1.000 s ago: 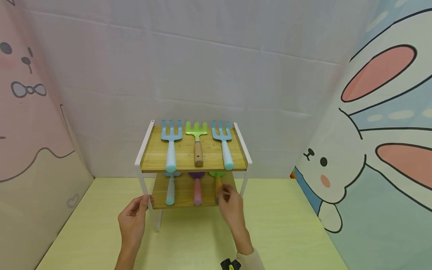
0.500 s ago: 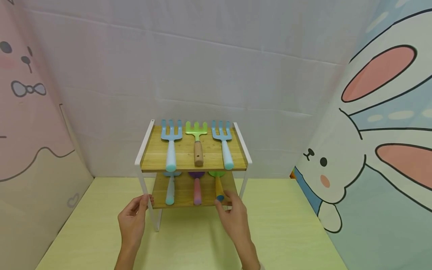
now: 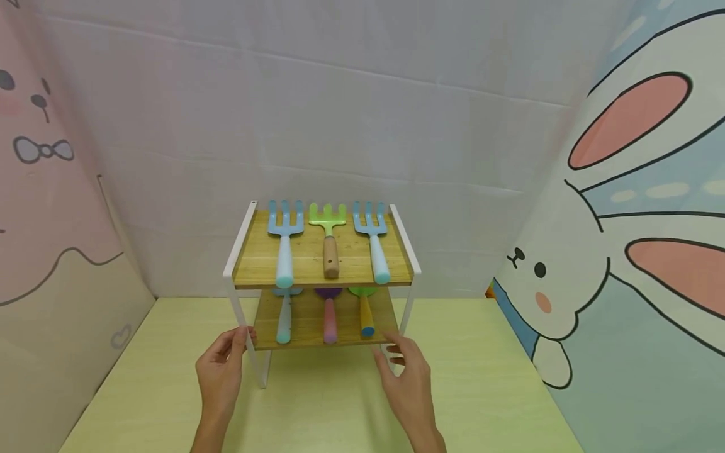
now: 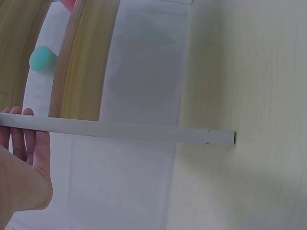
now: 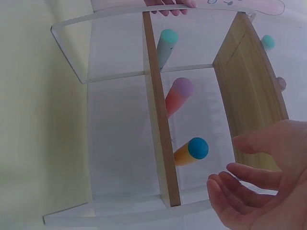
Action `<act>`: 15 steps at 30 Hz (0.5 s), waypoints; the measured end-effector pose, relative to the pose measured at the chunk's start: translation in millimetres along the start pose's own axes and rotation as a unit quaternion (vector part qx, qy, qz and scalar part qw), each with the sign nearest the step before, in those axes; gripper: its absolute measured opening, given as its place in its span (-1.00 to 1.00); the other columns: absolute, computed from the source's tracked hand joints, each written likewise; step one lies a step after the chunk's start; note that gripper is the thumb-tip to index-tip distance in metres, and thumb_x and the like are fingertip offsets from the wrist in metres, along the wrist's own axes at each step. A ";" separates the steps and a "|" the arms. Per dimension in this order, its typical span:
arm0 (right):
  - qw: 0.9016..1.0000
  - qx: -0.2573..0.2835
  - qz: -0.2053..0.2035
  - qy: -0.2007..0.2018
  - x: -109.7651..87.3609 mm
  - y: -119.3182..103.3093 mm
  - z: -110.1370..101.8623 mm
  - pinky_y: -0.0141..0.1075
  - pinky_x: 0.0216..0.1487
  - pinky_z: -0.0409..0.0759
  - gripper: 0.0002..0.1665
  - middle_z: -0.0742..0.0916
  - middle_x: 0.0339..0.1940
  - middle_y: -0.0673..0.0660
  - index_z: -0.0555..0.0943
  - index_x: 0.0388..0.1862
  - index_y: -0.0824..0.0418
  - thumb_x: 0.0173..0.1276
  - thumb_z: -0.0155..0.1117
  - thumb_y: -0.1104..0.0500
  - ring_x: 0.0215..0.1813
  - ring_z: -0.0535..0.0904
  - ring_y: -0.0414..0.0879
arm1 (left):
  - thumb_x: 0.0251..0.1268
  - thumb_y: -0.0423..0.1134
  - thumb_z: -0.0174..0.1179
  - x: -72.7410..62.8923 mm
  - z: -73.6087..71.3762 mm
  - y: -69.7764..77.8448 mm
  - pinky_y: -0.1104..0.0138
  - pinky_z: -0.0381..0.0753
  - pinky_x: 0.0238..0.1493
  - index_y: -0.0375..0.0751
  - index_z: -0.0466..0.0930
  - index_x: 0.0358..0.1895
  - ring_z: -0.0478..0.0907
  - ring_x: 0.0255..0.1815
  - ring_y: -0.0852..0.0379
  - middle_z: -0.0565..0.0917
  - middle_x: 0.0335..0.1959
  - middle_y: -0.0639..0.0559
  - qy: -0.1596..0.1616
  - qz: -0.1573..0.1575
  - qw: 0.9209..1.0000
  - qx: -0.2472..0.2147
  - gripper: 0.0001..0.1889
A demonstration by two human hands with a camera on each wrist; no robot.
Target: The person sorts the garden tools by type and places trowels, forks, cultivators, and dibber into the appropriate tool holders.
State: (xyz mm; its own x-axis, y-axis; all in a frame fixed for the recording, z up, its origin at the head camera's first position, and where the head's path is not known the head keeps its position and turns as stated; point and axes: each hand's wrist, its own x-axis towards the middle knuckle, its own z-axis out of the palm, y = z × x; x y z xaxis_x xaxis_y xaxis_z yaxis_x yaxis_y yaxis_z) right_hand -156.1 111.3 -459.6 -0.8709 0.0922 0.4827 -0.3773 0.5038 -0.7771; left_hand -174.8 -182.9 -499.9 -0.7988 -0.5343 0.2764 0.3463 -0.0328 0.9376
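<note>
My left hand (image 3: 222, 365) holds the left front leg of a two-tier rack (image 3: 324, 284), thumb in front and fingers behind; the left wrist view shows fingertips past the white leg (image 4: 144, 132). Off the lower shelf's right front corner, my right hand (image 3: 409, 380) is empty, its fingers loosely bent. Closest to it lies a green garden tool with a yellow handle (image 3: 365, 313) and blue end. Beside that are a purple tool with a pink handle (image 3: 330, 322) and a light blue tool (image 3: 284, 322). The upper shelf partly hides all three heads.
On the upper shelf lie two light blue hand forks (image 3: 285, 248) (image 3: 376, 248) and a green hand fork (image 3: 330, 245) with a wooden handle. The rack stands on a pale table (image 3: 481, 377). A white cloth (image 3: 340, 113) hangs behind, with printed panels at both sides.
My right hand has let go of the yellow handle and drawn back to the right and toward me. That tool now lies on the lower shelf. My left hand stays on the leg.
</note>
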 end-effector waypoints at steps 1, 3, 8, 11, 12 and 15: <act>1.000 0.001 -0.003 0.005 -1.1 1.4 -1.0 -0.16 -0.13 0.77 -0.65 0.75 -0.03 0.16 0.68 0.07 0.32 0.31 0.47 0.37 -0.10 0.70 0.02 | 0.54 -0.36 0.19 0.2 -0.3 0.3 0.50 0.69 -0.08 -0.58 0.69 -0.13 0.76 -0.23 0.23 0.80 -0.32 0.03 0.000 0.000 1.000 0.002 -0.76; 1.000 0.002 -0.007 0.015 -3.1 4.9 -2.9 -0.17 -0.13 0.77 -0.68 0.76 -0.06 0.09 0.69 0.04 0.31 0.31 0.47 0.38 -0.11 0.70 -0.01 | 0.54 -0.36 0.19 0.6 -0.8 0.9 0.50 0.69 -0.08 -0.59 0.69 -0.12 0.76 -0.22 0.23 0.80 -0.32 0.03 0.000 -0.001 1.000 0.003 -0.76; 0.999 0.003 -0.013 0.031 -8.3 14.9 -8.7 -0.25 -0.15 0.76 -0.72 0.75 -0.10 -0.05 0.71 -0.01 0.20 0.33 0.46 0.38 -0.14 0.69 -0.12 | 0.53 -0.35 0.20 -1.1 -2.7 3.6 0.53 0.66 -0.01 -0.59 0.68 -0.05 0.75 -0.09 0.24 0.82 -0.25 -0.02 -0.002 -0.009 1.000 0.009 -0.75; 0.999 0.002 -0.013 0.035 -11.1 21.1 -12.5 -0.32 -0.17 0.75 -0.73 0.76 -0.13 -0.02 0.71 -0.04 0.17 0.32 0.46 0.40 -0.16 0.69 -0.14 | 0.52 -0.34 0.21 -4.1 -5.2 5.6 0.54 0.64 0.03 -0.56 0.67 0.01 0.72 0.00 0.23 0.81 -0.14 -0.06 -0.011 -0.013 1.000 0.021 -0.74; 0.999 0.000 -0.014 0.037 -11.8 23.1 -13.6 -0.35 -0.18 0.74 -0.73 0.76 -0.14 -0.02 0.71 -0.05 0.17 0.32 0.46 0.40 -0.17 0.69 -0.15 | 0.52 -0.34 0.22 -5.4 -6.4 6.2 0.54 0.64 0.03 -0.55 0.67 0.03 0.72 0.01 0.25 0.81 -0.11 -0.04 -0.012 -0.014 0.999 0.027 -0.74; 0.999 -0.003 -0.020 0.043 -13.4 30.1 -17.8 -0.41 -0.20 0.72 -0.76 0.76 -0.18 0.02 0.72 -0.10 0.20 0.31 0.46 0.42 -0.20 0.69 -0.16 | 0.50 -0.36 0.23 -8.6 -11.1 6.6 0.55 0.63 0.02 -0.51 0.67 0.07 0.71 0.00 0.29 0.78 -0.07 0.02 -0.015 -0.008 0.999 0.044 -0.75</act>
State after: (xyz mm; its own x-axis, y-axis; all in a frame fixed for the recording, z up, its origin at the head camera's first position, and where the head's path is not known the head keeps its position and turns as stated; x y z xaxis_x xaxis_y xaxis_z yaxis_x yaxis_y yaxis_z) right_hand -150.2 140.6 -482.3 -0.8253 0.1444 0.5460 -0.4091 0.5137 -0.7542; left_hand -160.1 -187.8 -498.4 -0.8186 -0.5089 0.2664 0.2905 0.0333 0.9563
